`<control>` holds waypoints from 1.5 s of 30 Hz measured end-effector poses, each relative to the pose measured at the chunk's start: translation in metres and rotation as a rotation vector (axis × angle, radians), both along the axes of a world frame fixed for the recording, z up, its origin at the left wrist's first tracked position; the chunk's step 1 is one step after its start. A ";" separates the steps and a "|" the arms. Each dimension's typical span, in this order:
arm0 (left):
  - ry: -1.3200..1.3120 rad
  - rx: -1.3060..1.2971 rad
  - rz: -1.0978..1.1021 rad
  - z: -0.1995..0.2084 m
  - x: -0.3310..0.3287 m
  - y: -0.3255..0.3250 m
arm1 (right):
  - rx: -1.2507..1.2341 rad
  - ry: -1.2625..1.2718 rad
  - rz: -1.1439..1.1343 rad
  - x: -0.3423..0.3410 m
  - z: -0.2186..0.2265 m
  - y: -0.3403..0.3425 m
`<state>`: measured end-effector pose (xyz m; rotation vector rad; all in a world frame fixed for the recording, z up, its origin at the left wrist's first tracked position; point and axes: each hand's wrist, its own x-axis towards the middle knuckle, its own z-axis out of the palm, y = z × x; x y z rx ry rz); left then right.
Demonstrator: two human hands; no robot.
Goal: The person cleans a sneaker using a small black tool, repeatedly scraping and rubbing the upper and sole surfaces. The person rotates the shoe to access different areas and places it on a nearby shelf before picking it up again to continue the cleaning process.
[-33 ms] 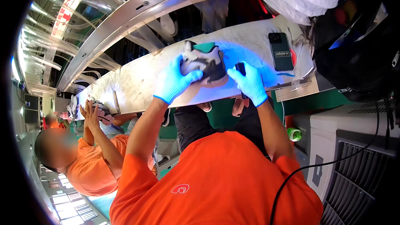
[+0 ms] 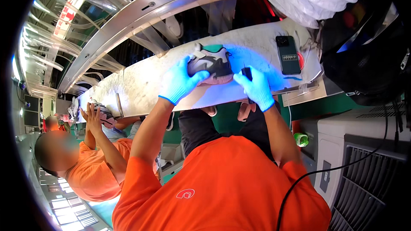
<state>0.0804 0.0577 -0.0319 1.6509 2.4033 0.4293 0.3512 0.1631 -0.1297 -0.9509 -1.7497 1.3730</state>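
A grey, black and white sneaker with a green inside sits on the worktable, lit by blue light. My left hand, in a glove that looks light blue, grips the sneaker at its left end, thumb along the near side. To the right of the shoe, my gloved right hand is closed around a small black handheld tool with a thin tip pointing away from me. A short gap separates the tool from the sneaker. The tool's lower part is hidden in my palm.
A dark phone lies on the worktable at the right, over a red round thing. A metal rail runs behind the table. At left, a co-worker in orange has hands by another shoe. A grey machine stands right.
The sneaker has turned slightly under my left hand, its sole edge now showing more toward me. It was blurred before and is sharper now. My right hand has barely moved.
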 end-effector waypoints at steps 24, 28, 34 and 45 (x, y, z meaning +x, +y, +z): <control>0.030 0.002 -0.149 0.007 -0.014 0.005 | 0.303 -0.723 0.019 -0.012 0.007 0.005; 0.195 0.314 -0.132 -0.041 0.007 -0.027 | 0.500 -0.669 -0.190 -0.004 0.019 0.030; 0.153 0.720 -0.274 -0.062 -0.013 -0.073 | -0.379 0.290 0.358 -0.061 0.000 -0.012; 0.137 1.238 0.089 -0.056 -0.019 -0.106 | -0.512 0.844 0.369 -0.073 0.143 -0.039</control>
